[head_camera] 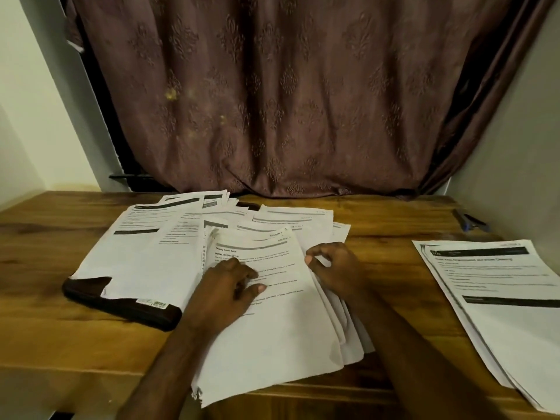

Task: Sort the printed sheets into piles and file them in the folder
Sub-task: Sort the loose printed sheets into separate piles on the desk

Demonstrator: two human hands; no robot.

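Note:
A loose heap of printed sheets [169, 253] is spread over the middle of the wooden table [45, 237]. Its left part covers a dark folder [121, 307], which shows only at its near edge and corner. The top sheet [272, 328] of the heap lies tilted toward me. My left hand [224, 295] rests on that sheet with loosely curled fingers. My right hand [333, 268] pinches the sheet's right edge between thumb and fingers. A separate neat pile of sheets [497, 304] lies at the right of the table.
A blue pen [468, 222] lies at the back right near the wall. A brown patterned curtain [288, 101] hangs behind the table. Walls close in on the left and right sides. The table's front edge runs just below the top sheet.

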